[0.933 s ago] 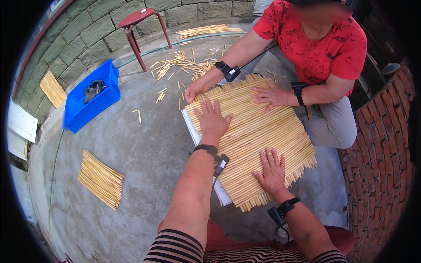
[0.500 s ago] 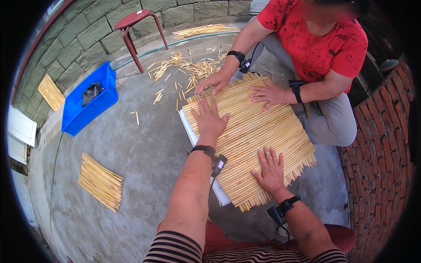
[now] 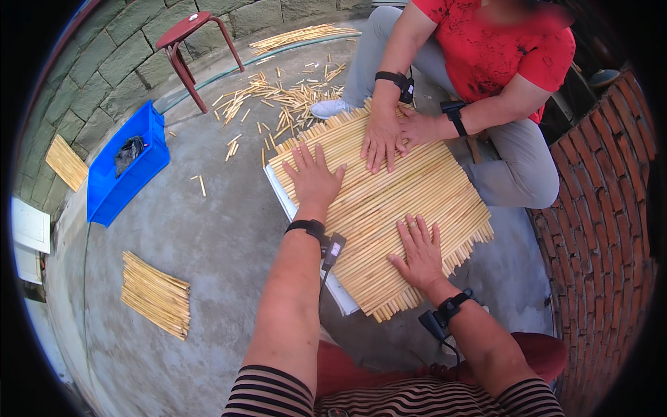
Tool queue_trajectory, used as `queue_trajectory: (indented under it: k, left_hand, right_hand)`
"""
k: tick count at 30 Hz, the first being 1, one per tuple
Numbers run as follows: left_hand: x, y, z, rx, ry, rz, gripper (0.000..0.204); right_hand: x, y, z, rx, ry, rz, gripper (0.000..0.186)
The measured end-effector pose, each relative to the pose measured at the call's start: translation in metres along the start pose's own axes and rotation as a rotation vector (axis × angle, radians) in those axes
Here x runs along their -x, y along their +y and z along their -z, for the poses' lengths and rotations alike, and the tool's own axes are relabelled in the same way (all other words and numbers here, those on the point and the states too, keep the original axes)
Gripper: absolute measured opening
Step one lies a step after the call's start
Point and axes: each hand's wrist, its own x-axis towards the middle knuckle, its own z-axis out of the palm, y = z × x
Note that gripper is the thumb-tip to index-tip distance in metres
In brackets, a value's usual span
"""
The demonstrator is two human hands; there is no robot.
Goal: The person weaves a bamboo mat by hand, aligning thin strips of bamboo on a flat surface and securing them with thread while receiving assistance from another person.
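Note:
My left hand lies flat with spread fingers on the upper left of a mat of pale cane sticks. My right hand rests on the mat's lower right, fingers apart. The mat has uneven stick ends along its edges and lies over a white board that shows along the left side. A co-worker in a red shirt squats across from me, both of their hands close together on the mat's upper part.
A bundle of sticks lies at lower left. At upper left are a blue crate holding black plastic, a stick panel and a red stool. Cut pieces are scattered behind the mat. A brick wall stands on the right.
The co-worker's hand that was at the mat's far left edge has moved right, beside their other hand. The view has shifted slightly; my hands stay on the mat.

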Motion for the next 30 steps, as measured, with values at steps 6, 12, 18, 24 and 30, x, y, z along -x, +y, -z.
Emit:
queue_trajectory:
  k: [6, 12, 18, 24, 30]
  left_hand:
    - [0.0, 0.006, 0.005, -0.064, -0.018, 0.015, 0.089]
    - [0.0, 0.006, 0.002, -0.118, -0.008, 0.013, 0.085]
    - [-0.008, 0.003, -0.014, -0.167, 0.053, -0.012, 0.084]
    - [-0.014, -0.007, -0.02, -0.149, 0.054, -0.022, 0.088]
    - [-0.012, -0.008, -0.02, -0.072, 0.049, -0.03, 0.09]
  right_hand:
    - [0.001, 0.003, 0.002, 0.03, -0.023, -0.023, 0.086]
    - [0.002, 0.0, 0.0, -0.007, -0.007, -0.008, 0.085]
    - [0.003, 0.007, -0.005, -0.033, 0.019, -0.008, 0.086]
    - [0.0, 0.0, -0.002, 0.057, -0.043, -0.052, 0.084]
    - [-0.001, -0.002, 0.0, 0.102, -0.082, -0.062, 0.083]
